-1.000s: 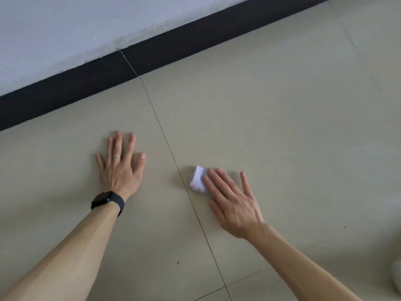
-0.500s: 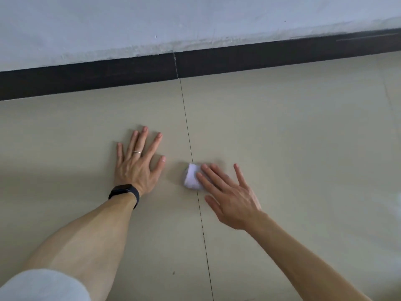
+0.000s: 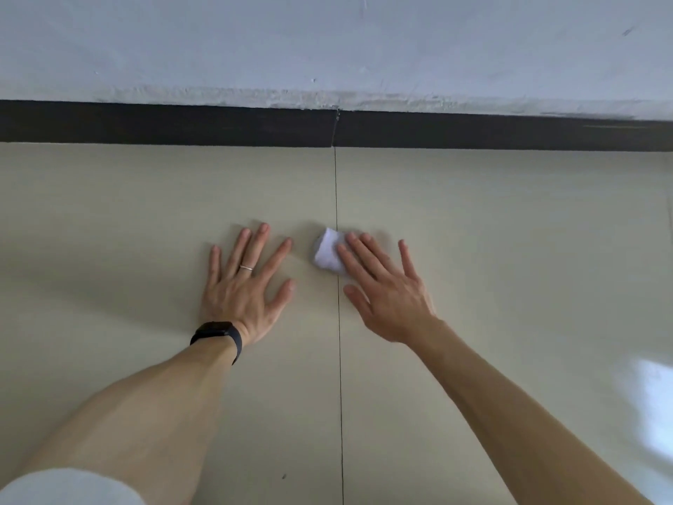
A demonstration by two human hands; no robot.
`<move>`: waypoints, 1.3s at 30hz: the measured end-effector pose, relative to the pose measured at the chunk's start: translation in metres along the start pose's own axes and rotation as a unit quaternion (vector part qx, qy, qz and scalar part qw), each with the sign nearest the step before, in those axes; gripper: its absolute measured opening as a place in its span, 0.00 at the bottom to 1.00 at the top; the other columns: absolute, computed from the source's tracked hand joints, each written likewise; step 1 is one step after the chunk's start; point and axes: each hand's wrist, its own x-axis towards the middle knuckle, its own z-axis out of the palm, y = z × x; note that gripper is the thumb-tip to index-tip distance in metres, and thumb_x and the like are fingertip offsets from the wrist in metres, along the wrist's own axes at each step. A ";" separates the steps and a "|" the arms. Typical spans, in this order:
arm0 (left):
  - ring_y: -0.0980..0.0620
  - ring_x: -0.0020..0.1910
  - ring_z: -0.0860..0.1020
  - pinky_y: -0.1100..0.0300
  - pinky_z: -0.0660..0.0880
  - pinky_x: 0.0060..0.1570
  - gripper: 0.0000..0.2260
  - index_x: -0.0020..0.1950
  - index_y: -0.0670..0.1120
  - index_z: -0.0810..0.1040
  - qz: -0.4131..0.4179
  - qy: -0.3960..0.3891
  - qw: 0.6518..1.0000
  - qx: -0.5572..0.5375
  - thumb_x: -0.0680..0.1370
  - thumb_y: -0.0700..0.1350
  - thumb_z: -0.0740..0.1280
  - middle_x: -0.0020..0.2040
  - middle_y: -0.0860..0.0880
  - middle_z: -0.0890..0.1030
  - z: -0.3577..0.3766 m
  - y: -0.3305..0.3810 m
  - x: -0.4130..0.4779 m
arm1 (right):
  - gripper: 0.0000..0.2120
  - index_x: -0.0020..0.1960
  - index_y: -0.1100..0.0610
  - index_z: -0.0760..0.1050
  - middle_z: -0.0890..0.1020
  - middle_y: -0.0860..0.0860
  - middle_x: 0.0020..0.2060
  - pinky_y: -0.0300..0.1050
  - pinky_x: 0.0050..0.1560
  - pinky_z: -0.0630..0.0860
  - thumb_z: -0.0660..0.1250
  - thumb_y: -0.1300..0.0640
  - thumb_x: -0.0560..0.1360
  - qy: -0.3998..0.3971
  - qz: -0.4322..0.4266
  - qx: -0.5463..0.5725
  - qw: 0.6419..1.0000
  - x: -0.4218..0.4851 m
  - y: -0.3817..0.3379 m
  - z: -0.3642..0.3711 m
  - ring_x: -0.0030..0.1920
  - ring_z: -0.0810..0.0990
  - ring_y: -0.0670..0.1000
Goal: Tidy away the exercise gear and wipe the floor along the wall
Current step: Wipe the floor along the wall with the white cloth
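A small white folded cloth lies on the beige tiled floor, right on a dark grout line. My right hand presses flat on it, fingertips covering its right part, fingers spread. My left hand rests flat on the floor just left of the cloth, fingers apart, empty, with a ring and a black wristband. No exercise gear is in view.
A dark skirting board runs across the frame below a white wall, about a hand's length beyond the cloth. A bright light patch falls on the floor at the right. A small dark speck sits near the bottom.
The view has swung so the wall now runs level across the frame. My right hand has slid the cloth leftward onto the grout line, closer to my left hand.
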 end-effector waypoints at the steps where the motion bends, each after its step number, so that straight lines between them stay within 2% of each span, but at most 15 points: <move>1: 0.52 0.80 0.44 0.41 0.44 0.76 0.29 0.79 0.65 0.47 0.004 0.001 1.000 -0.001 0.79 0.64 0.49 0.81 0.57 0.42 0.000 0.000 0.000 | 0.30 0.81 0.46 0.41 0.42 0.44 0.80 0.64 0.77 0.40 0.47 0.41 0.83 0.014 0.062 0.002 0.998 0.007 0.019 -0.005 0.80 0.41 0.46; 3: 0.52 0.80 0.44 0.41 0.43 0.76 0.29 0.79 0.65 0.46 0.007 0.003 1.000 -0.001 0.79 0.65 0.49 0.81 0.56 0.42 0.000 0.000 -0.001 | 0.30 0.81 0.47 0.40 0.41 0.44 0.80 0.61 0.76 0.35 0.45 0.40 0.83 0.062 0.287 0.076 0.953 0.026 0.059 -0.023 0.80 0.40 0.47; 6: 0.52 0.80 0.45 0.41 0.43 0.76 0.30 0.79 0.65 0.47 0.003 0.004 1.000 -0.002 0.78 0.64 0.50 0.81 0.56 0.42 0.000 0.000 0.000 | 0.31 0.81 0.51 0.41 0.43 0.48 0.81 0.64 0.76 0.38 0.45 0.41 0.83 0.124 0.537 0.219 0.805 0.057 0.087 -0.049 0.80 0.41 0.50; 8: 0.52 0.80 0.45 0.41 0.44 0.76 0.30 0.79 0.65 0.47 0.001 0.004 1.000 -0.003 0.78 0.65 0.51 0.81 0.56 0.43 0.000 0.000 0.001 | 0.32 0.81 0.52 0.39 0.41 0.49 0.81 0.63 0.75 0.37 0.46 0.41 0.83 0.092 0.499 0.204 0.837 0.070 0.069 -0.053 0.80 0.39 0.51; 11: 0.52 0.80 0.46 0.39 0.46 0.76 0.30 0.79 0.64 0.48 0.003 0.009 1.000 -0.003 0.77 0.64 0.51 0.82 0.56 0.44 0.000 0.000 0.000 | 0.30 0.81 0.49 0.36 0.37 0.45 0.80 0.60 0.73 0.31 0.43 0.41 0.84 0.001 0.172 0.081 0.982 0.076 0.023 -0.044 0.79 0.35 0.48; 13: 0.51 0.80 0.48 0.39 0.47 0.76 0.30 0.79 0.64 0.49 0.007 0.016 1.000 -0.003 0.77 0.64 0.52 0.82 0.55 0.45 0.000 0.000 -0.001 | 0.29 0.81 0.47 0.37 0.38 0.44 0.80 0.61 0.75 0.34 0.42 0.41 0.84 -0.034 0.034 0.024 0.999 0.077 0.017 -0.041 0.79 0.36 0.47; 16: 0.51 0.80 0.49 0.40 0.46 0.76 0.31 0.79 0.64 0.50 0.012 0.025 1.000 0.000 0.77 0.65 0.52 0.82 0.55 0.46 0.001 0.001 0.000 | 0.31 0.81 0.50 0.40 0.42 0.46 0.80 0.59 0.75 0.33 0.44 0.40 0.83 0.038 0.168 0.022 0.985 0.075 0.052 -0.039 0.80 0.39 0.47; 20: 0.51 0.80 0.48 0.40 0.45 0.76 0.31 0.79 0.64 0.49 0.011 0.028 1.000 -0.002 0.77 0.65 0.51 0.82 0.55 0.45 0.001 -0.001 0.001 | 0.35 0.81 0.57 0.43 0.46 0.53 0.81 0.66 0.76 0.39 0.48 0.40 0.82 0.144 0.520 0.155 0.828 0.084 0.089 -0.050 0.80 0.42 0.51; 22: 0.51 0.80 0.48 0.39 0.46 0.76 0.31 0.79 0.64 0.49 0.011 0.023 1.000 -0.005 0.77 0.65 0.51 0.82 0.55 0.46 0.001 -0.001 0.001 | 0.35 0.81 0.57 0.41 0.43 0.52 0.81 0.63 0.76 0.38 0.46 0.40 0.82 0.100 0.533 0.197 0.817 0.097 0.076 -0.059 0.80 0.39 0.51; 26: 0.51 0.80 0.48 0.39 0.45 0.76 0.30 0.79 0.64 0.49 0.009 0.016 1.000 -0.005 0.77 0.65 0.51 0.82 0.55 0.45 0.001 0.000 0.001 | 0.31 0.81 0.56 0.47 0.48 0.52 0.81 0.62 0.75 0.39 0.45 0.43 0.83 0.062 0.176 0.049 0.981 0.079 0.007 -0.030 0.80 0.45 0.52; 31: 0.50 0.80 0.47 0.40 0.43 0.75 0.30 0.79 0.64 0.49 0.012 0.014 1.000 0.002 0.77 0.65 0.51 0.82 0.55 0.45 0.002 -0.002 0.003 | 0.30 0.81 0.52 0.48 0.49 0.49 0.81 0.65 0.76 0.53 0.50 0.44 0.83 -0.040 -0.092 -0.029 0.995 -0.027 -0.024 0.007 0.80 0.46 0.49; 34: 0.51 0.80 0.45 0.41 0.42 0.75 0.29 0.79 0.64 0.49 0.012 0.009 1.000 -0.004 0.78 0.65 0.50 0.82 0.56 0.43 0.000 -0.002 0.002 | 0.30 0.82 0.52 0.44 0.47 0.48 0.81 0.66 0.76 0.51 0.46 0.43 0.83 -0.005 0.148 -0.025 0.989 -0.045 0.032 0.006 0.80 0.45 0.48; 36: 0.51 0.80 0.44 0.40 0.43 0.76 0.29 0.80 0.64 0.49 0.011 0.006 1.000 -0.011 0.78 0.65 0.50 0.81 0.56 0.42 0.000 -0.003 0.001 | 0.32 0.81 0.54 0.41 0.46 0.50 0.81 0.68 0.76 0.49 0.43 0.42 0.82 0.031 0.395 0.063 0.916 -0.055 0.046 0.005 0.80 0.44 0.50; 37: 0.51 0.80 0.44 0.40 0.43 0.76 0.29 0.80 0.63 0.50 0.010 0.005 1.000 -0.014 0.78 0.64 0.50 0.81 0.56 0.42 0.000 -0.003 0.000 | 0.32 0.81 0.54 0.40 0.45 0.50 0.81 0.69 0.76 0.48 0.43 0.41 0.82 0.038 0.448 0.098 0.888 -0.062 0.035 0.009 0.80 0.43 0.50; 39: 0.51 0.80 0.45 0.39 0.44 0.76 0.29 0.80 0.63 0.50 0.013 0.000 1.000 -0.017 0.78 0.64 0.50 0.82 0.56 0.43 -0.001 -0.002 0.000 | 0.32 0.81 0.52 0.38 0.43 0.49 0.81 0.65 0.77 0.45 0.44 0.42 0.83 0.024 0.389 0.088 0.917 -0.088 -0.011 0.028 0.80 0.40 0.50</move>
